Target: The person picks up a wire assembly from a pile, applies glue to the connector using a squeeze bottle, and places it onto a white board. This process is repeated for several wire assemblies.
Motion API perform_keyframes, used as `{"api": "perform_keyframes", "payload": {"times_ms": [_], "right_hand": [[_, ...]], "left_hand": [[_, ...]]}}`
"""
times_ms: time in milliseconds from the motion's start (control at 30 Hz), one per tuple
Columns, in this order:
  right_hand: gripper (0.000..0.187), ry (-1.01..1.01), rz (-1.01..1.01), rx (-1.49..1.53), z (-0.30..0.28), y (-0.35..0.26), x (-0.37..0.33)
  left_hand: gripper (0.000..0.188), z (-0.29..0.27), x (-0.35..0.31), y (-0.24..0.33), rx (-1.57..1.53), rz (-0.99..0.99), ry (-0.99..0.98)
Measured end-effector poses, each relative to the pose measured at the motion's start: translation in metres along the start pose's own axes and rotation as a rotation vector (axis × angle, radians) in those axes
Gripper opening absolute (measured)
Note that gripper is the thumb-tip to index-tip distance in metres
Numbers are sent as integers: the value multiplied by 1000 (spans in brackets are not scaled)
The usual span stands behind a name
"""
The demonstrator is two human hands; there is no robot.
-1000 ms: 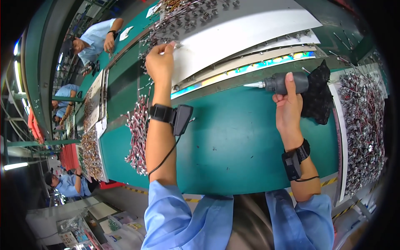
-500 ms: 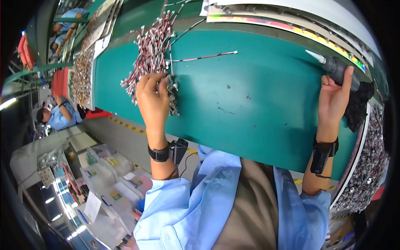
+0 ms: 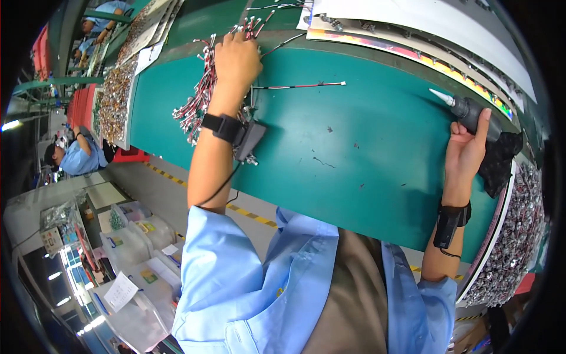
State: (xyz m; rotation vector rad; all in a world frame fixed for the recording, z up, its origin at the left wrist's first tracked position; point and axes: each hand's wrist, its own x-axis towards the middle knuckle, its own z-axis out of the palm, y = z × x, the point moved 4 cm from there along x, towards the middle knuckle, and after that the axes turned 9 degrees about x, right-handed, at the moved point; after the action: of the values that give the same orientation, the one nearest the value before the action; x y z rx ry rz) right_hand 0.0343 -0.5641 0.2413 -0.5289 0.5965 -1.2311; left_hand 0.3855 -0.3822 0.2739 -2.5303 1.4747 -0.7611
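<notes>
My left hand (image 3: 237, 64) is at the far end of a heap of thin red, black and white cables (image 3: 203, 94) with small white connectors. Its fingers are bent down into the cables and close on some of them, though the fingertips are partly hidden. One single cable (image 3: 303, 86) lies straight out to the right of the heap. At the right of the green table (image 3: 295, 141), my right hand (image 3: 466, 144) has curled fingers and a raised thumb against a black hand tool (image 3: 470, 112). That tool has a pale cone-shaped nozzle pointing left.
A black cloth (image 3: 500, 162) lies beside the tool. Trays of small metal parts stand at the right edge (image 3: 510, 236) and the far left (image 3: 113, 109). Behind the table runs a long board (image 3: 407, 44). A co-worker (image 3: 82, 153) sits left; plastic bins (image 3: 138, 283) stand lower left.
My left hand has moved from the near end of the cable heap to its far end. My right hand stays at the black tool. The whole view has shifted slightly.
</notes>
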Motion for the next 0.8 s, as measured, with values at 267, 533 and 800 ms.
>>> {"api": "perform_keyframes", "payload": {"times_ms": [267,533,800], "right_hand": [[19,21,-2,11,5,-1,0],[19,60,-12,11,5,-2,0],[19,47,-4,16,7,-2,-2]], "left_hand": [[19,13,21,1,136,214,-205],[24,-46,18,-61,-683,-298,-16],[26,-177,-33,-44,-833,-503,705]]}}
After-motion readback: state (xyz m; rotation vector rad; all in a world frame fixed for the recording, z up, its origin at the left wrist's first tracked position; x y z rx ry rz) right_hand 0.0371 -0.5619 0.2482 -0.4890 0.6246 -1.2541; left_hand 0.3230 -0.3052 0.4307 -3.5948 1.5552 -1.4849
